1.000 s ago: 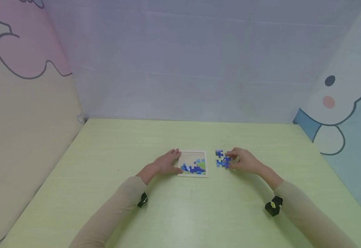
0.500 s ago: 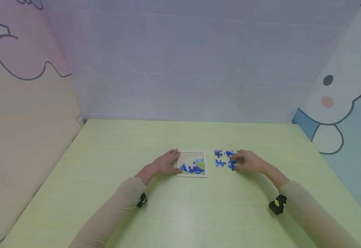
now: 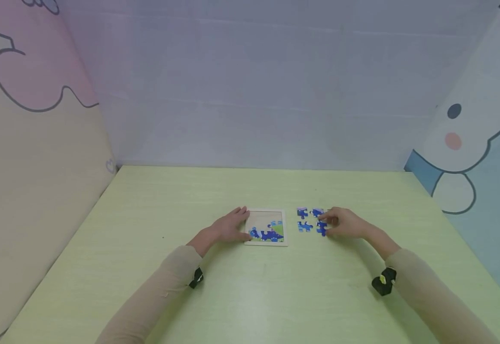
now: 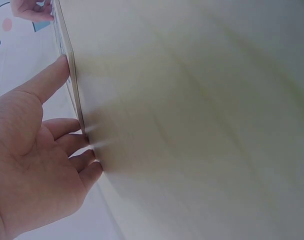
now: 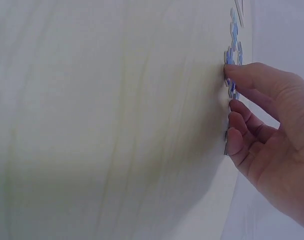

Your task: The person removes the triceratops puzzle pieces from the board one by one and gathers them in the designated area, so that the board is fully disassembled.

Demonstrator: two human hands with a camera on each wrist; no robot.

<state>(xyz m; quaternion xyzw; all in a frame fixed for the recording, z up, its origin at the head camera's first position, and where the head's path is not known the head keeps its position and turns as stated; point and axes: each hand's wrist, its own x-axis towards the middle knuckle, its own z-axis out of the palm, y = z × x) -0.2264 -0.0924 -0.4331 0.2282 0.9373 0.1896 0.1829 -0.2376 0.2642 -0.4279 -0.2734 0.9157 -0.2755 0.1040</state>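
Observation:
In the head view my left hand (image 3: 231, 226) rests at the left side of a square, white-rimmed puzzle tray (image 3: 285, 229), thumb low and fingers higher along the rim. The left wrist view has thumb and fingertips against the tray's edge (image 4: 72, 75). Blue and green jigsaw pieces (image 3: 269, 235) fill the tray's lower and right part; bare backing shows above. My right hand (image 3: 345, 223) curls at the loose pieces, thumb and index finger pinching a dark blue jigsaw piece (image 3: 322, 228) flat on the table. Its remaining fingers touch down beyond, partly hiding it.
Three more loose jigsaw pieces lie near it: a purple-blue piece (image 3: 303, 213), a light blue piece (image 3: 304, 226) and a dark blue one (image 3: 317, 213). The pale green table (image 3: 250, 291) meets a plain back wall (image 3: 250, 95) and printed side walls.
My right hand has shifted right with the dark blue piece, parting it from the light blue one. Over the last half second it barely moves. My left hand stays on the tray.

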